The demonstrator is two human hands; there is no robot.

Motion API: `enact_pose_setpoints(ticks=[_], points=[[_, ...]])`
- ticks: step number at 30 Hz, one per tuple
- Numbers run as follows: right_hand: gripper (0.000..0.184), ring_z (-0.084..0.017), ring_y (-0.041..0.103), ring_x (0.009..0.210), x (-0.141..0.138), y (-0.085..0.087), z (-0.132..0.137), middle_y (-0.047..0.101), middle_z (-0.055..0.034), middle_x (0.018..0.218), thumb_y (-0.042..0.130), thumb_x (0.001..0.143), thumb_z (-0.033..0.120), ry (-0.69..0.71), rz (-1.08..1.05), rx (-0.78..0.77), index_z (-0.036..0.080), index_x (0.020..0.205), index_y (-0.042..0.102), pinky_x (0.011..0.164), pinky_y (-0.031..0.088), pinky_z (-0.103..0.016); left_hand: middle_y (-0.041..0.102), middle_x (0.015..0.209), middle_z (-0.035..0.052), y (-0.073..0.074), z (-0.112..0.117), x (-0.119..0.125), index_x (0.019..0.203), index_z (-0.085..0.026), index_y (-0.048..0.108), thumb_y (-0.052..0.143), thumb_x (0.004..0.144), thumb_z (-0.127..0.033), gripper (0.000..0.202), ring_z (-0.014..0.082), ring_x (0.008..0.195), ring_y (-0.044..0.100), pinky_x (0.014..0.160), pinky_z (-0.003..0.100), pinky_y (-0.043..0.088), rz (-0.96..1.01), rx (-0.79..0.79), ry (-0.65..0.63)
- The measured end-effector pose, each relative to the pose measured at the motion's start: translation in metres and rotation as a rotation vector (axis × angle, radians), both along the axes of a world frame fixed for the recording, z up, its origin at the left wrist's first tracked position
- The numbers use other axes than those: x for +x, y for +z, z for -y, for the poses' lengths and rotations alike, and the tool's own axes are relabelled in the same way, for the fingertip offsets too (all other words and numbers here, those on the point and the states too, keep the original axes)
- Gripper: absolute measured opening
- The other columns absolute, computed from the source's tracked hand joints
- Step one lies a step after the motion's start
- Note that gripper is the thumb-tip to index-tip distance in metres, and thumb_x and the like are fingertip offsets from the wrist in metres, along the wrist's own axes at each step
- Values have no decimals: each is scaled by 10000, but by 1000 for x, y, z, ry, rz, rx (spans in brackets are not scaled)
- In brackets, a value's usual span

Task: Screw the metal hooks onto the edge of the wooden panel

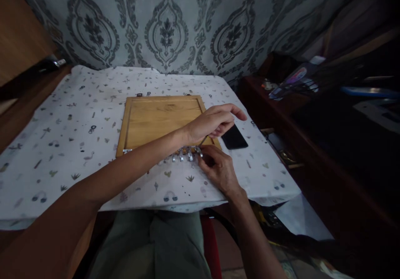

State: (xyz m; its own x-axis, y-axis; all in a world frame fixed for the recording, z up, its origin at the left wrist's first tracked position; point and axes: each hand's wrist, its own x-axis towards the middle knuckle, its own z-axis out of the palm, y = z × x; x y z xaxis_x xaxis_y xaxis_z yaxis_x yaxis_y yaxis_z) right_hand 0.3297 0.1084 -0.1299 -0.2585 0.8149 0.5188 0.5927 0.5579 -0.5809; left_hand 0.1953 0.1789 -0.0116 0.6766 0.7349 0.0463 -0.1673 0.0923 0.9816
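I see the wooden board [162, 116] lying flat on the cloth-covered tabletop [265, 174], with a row of metal clips [190, 156] along its near edge. The left hand [215, 122] is over the board's right side, fingers curled around a thin tool [203, 141] that slants down toward the row's right end. The right hand [220, 170] is at the board's near right corner, fingers narrow at the last clip; I cannot tell whether they grip it. A phone [235, 138] lies just right of the board.
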Motion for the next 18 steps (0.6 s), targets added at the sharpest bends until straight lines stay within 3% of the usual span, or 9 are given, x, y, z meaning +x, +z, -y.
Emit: enact_pose_setpoints(ticks=[5,8,14,18], points=[[71,-163,650,620,-1,1,0,787,-79,964,630,904,169,8,9,1,217,867,667,585,539,-293,488,628,-61,-2,5,4,911,-175,519,484,1009,-144,110,67,567,420,556,183,344,-35,74,285],[70,-163,641,620,-1,3,0,782,-72,942,623,904,176,13,7,7,219,872,668,570,528,-290,445,633,-71,-2,10,6,885,-172,517,525,1030,-184,146,53,567,394,569,180,331,-2,39,397],[71,-168,660,648,-1,2,1,782,-72,970,619,915,195,19,-10,-26,220,909,684,598,546,-299,321,529,-102,-4,9,7,844,-163,535,500,1054,-218,220,37,466,267,494,174,231,86,-37,355],[71,-167,657,638,0,0,1,787,-84,989,624,915,190,6,-11,-35,222,885,679,578,530,-296,269,486,-115,-3,1,1,903,-167,580,504,1029,-208,153,43,414,228,450,179,173,70,-57,147]])
